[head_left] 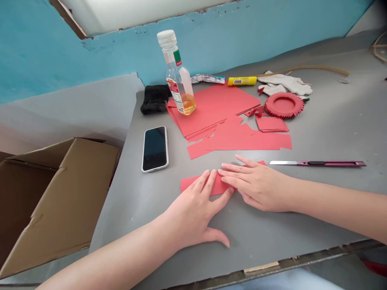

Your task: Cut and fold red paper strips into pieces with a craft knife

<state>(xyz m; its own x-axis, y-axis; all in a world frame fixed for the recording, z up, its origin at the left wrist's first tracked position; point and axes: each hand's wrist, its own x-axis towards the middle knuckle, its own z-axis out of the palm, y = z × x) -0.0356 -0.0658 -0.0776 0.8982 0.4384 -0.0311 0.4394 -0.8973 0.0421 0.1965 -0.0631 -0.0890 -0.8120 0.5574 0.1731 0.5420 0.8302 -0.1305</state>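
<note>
A red paper strip (218, 186) lies on the grey tabletop under both hands. My left hand (201, 201) presses its fingertips on the strip's left part, fingers stretched, thumb out over the table. Flat across the strip's right part rests my right hand (256, 183), its fingers spread and pointing left. Both palms hide much of the strip. Beyond it lie cut red paper pieces (238, 139) and a stack of red sheets (220, 102). To the right, a cutter knife (317, 163) lies with its blade out, pointing left.
A glass bottle (180, 80) with amber liquid stands on the red sheets. Around them lie a phone (155, 148), a black cloth (155, 100), a yellow glue stick (242, 81), white gloves (286, 83) and a pleated red paper ring (284, 105). A cardboard box (66, 193) stands left of the table.
</note>
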